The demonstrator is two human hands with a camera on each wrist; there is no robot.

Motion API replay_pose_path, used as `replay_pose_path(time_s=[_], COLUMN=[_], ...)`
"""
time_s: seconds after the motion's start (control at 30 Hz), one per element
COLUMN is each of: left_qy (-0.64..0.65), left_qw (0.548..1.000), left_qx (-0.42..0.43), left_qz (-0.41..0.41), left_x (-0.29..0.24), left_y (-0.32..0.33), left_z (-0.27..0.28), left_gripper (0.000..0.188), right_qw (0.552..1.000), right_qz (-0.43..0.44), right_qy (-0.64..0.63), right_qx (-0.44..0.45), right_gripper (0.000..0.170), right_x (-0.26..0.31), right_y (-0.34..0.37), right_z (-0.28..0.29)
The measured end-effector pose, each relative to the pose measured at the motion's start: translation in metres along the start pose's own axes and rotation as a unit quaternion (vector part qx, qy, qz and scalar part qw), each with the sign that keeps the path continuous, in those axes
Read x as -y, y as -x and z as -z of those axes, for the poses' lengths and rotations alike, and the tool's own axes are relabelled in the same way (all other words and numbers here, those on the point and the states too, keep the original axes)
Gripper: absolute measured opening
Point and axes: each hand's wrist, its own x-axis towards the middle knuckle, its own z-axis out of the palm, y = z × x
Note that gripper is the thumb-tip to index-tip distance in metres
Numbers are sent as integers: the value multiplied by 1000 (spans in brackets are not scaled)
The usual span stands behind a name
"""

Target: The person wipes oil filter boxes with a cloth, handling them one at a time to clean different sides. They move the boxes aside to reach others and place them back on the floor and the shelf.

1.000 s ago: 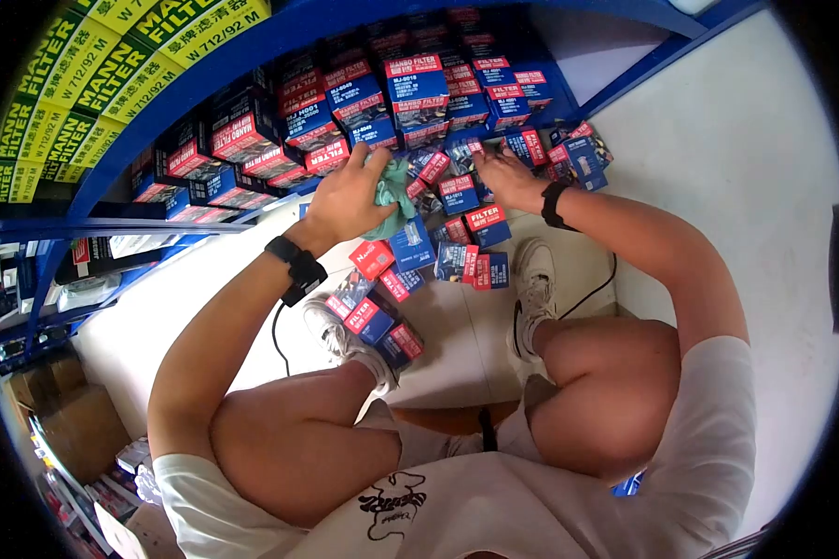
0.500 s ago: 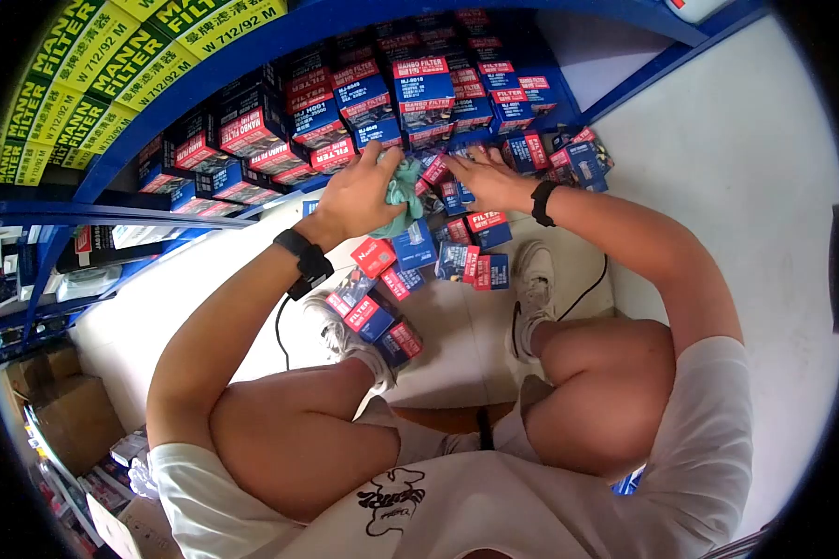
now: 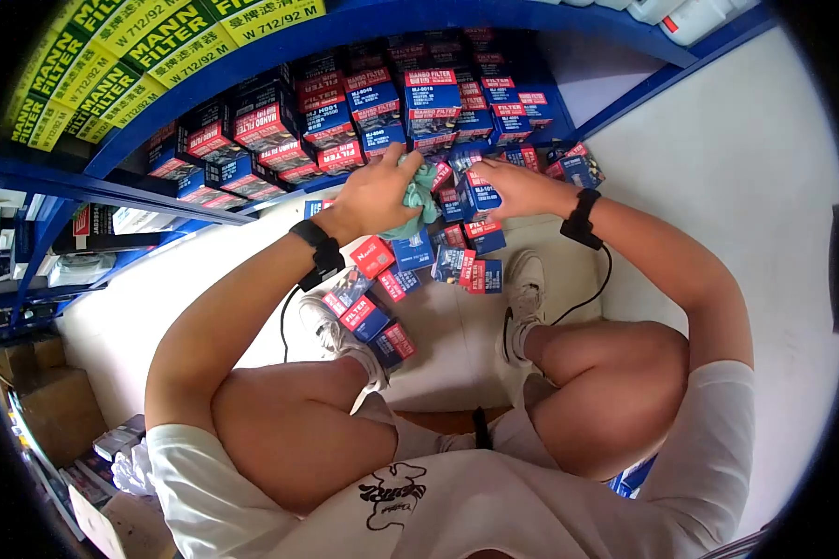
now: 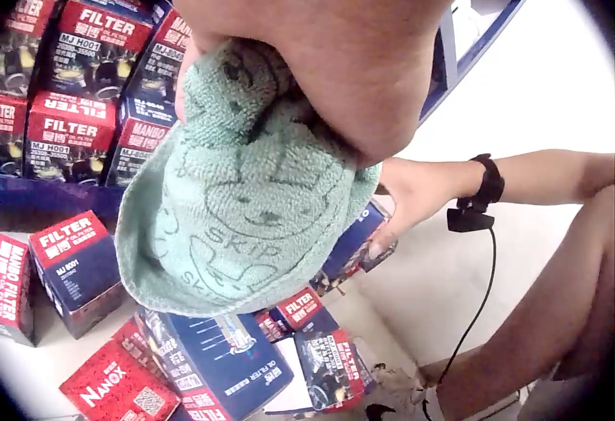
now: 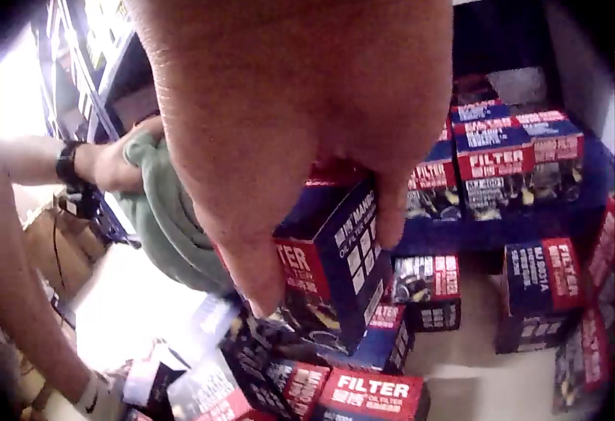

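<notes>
My left hand (image 3: 373, 196) grips a bunched green terry cloth (image 4: 250, 205) printed with cartoon faces, just in front of the lower shelf. To its right, my right hand (image 3: 531, 193) holds a blue and red oil filter box (image 5: 332, 253) between thumb and fingers. That box hangs over a loose pile of similar filter boxes on the floor, close beside the cloth. A red box marked Nanox (image 4: 115, 387) and a blue filter box (image 4: 221, 359) lie below the left hand.
Stacked filter boxes (image 3: 433, 98) fill the blue shelf (image 3: 606, 116) ahead. Yellow-green Mann Filter boxes (image 3: 149, 56) stand on the shelf above. More boxes (image 3: 368, 317) lie by the left shoe (image 3: 322, 326). A black cable (image 3: 592, 298) runs past the right shoe (image 3: 529, 289).
My right hand moved left over the pile, took hold of a filter box and now holds it up near the cloth. The left hand keeps the cloth; the head view has shifted slightly.
</notes>
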Motion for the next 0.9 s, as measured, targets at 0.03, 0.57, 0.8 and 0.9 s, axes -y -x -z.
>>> replay_pose_path(time_s=[0.03, 0.57, 0.8, 0.9], left_qy=[8, -125, -131, -115], left_qw=[1000, 983, 976, 984], left_qx=[0, 63, 25, -16], left_qz=[-10, -121, -171, -137], left_x=[-2, -55, -65, -68], left_y=[-2, -15, -18, -23], left_z=[1, 58, 76, 83], left_gripper=[65, 72, 74, 75], right_qw=[1000, 997, 975, 961], right_qz=[-3, -6, -59, -74], right_qy=[-6, 42, 194, 247], right_qx=[-7, -57, -86, -96], right_gripper=[79, 79, 73, 70], right_x=[4, 67, 94, 107], right_y=[5, 47, 43, 41], right_z=[7, 104, 122, 125])
